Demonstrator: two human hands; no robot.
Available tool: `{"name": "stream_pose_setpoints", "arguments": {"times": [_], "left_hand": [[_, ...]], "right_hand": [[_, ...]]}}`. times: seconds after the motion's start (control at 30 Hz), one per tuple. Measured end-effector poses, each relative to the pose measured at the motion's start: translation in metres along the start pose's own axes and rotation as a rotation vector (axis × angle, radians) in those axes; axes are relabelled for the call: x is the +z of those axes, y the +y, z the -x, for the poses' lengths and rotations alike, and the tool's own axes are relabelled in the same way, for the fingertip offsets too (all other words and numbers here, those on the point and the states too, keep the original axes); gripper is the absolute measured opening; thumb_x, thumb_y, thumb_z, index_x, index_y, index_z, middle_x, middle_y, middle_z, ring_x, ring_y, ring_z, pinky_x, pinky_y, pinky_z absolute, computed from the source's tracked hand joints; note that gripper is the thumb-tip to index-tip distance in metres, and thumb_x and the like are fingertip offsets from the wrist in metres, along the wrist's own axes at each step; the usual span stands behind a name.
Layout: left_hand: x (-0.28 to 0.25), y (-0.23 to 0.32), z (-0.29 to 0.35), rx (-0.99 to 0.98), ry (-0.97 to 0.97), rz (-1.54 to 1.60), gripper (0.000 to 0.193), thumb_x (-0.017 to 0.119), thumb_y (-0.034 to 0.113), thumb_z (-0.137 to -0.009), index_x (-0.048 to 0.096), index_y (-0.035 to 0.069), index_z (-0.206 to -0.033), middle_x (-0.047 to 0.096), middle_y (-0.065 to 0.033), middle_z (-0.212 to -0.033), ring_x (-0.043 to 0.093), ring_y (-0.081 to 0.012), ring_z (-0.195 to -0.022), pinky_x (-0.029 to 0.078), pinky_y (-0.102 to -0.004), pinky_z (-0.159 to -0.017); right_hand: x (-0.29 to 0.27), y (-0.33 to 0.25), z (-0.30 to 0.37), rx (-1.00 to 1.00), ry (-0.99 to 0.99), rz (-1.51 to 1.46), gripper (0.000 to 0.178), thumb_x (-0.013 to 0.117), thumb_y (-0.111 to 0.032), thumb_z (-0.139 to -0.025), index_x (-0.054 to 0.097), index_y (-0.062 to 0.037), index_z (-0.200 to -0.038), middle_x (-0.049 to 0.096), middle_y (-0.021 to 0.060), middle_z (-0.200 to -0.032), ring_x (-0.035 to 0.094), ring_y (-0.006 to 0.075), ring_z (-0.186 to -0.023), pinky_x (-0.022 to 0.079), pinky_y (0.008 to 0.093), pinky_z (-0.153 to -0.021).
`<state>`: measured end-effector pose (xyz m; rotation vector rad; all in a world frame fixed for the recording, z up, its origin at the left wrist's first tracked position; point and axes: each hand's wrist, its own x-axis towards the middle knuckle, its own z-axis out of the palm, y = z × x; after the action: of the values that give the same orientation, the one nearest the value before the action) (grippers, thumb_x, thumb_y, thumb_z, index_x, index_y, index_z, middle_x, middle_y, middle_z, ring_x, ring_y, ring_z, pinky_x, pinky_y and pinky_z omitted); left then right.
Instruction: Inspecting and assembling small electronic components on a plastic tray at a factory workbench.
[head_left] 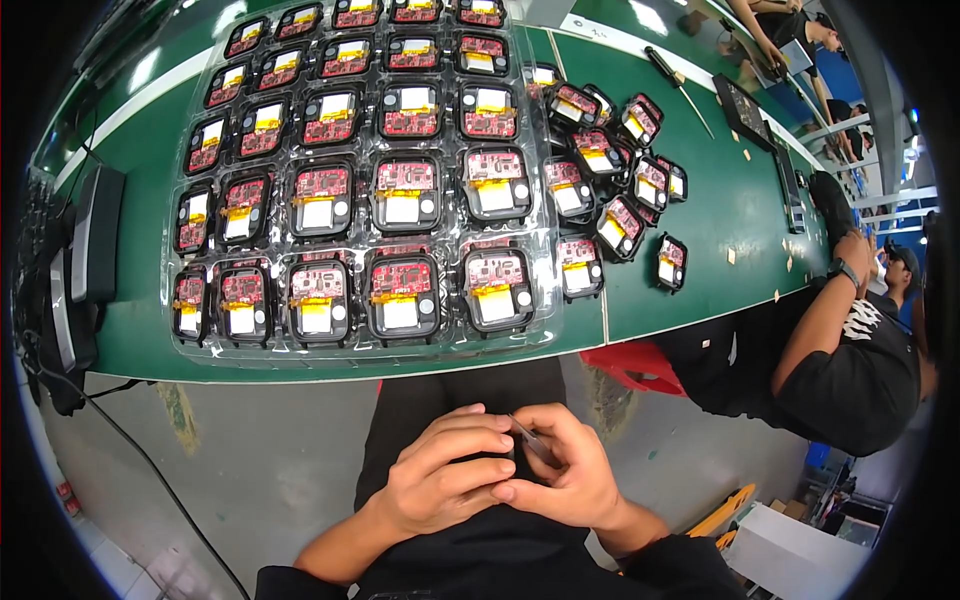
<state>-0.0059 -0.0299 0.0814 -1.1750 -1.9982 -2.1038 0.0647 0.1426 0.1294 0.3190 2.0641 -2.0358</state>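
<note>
Both my hands are close together over my lap, just in front of the table edge. My right hand grips a slim grey metal tool that looks like tweezers, its narrow end toward my left fingers. My left hand is curled, its fingertips meeting those of my right. Something dark may sit between the hands, but the fingers hide it. Ahead on the table lies a clear plastic tray with rows of black square device housings, each showing a red circuit board, yellow tape and a white block.
More black housings lie in a loose pile right of the tray. Farther right are a screwdriver and a black device on the green table. A seated person works at the right. A grey box-like device stands left.
</note>
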Motion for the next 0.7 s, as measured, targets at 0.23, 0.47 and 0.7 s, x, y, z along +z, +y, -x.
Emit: {"name": "stream_pose_setpoints", "arguments": {"times": [0.23, 0.47, 0.7], "left_hand": [[0.004, -0.015, 0.005, -0.183, -0.118, 0.044, 0.056, 0.090, 0.021, -0.069, 0.066, 0.007, -0.117, 0.060, -0.0130, -0.125, 0.061, -0.0343, -0.118, 0.052, -0.0448, -0.099], [0.013, -0.055, 0.022, -0.341, -0.082, 0.019, 0.025, 0.081, -0.001, -0.076, 0.071, 0.000, -0.099, 0.070, -0.0128, -0.103, 0.069, -0.0256, -0.101, 0.056, -0.0347, -0.089], [0.015, -0.062, 0.023, -0.355, -0.025, 0.053, 0.013, 0.073, -0.003, -0.083, 0.072, 0.000, -0.095, 0.072, -0.0122, -0.099, 0.071, -0.0238, -0.094, 0.057, -0.0326, -0.084]], "right_hand": [[-0.044, -0.019, -0.015, -0.627, 0.825, 0.881, 0.057, 0.088, -0.011, -0.070, 0.062, 0.0005, -0.119, 0.066, 0.0126, -0.109, 0.051, 0.0096, -0.062, 0.041, 0.0209, -0.053], [-0.100, -0.048, -0.068, -0.404, 0.871, 1.084, 0.049, 0.081, -0.007, -0.078, 0.064, -0.0007, -0.123, 0.067, 0.0168, -0.112, 0.068, 0.0306, -0.092, 0.054, 0.0375, -0.081], [-0.114, -0.071, -0.107, -0.233, 0.870, 0.967, 0.046, 0.081, -0.015, -0.080, 0.063, 0.0001, -0.120, 0.069, 0.0182, -0.111, 0.067, 0.0346, -0.097, 0.052, 0.0391, -0.083]]}}
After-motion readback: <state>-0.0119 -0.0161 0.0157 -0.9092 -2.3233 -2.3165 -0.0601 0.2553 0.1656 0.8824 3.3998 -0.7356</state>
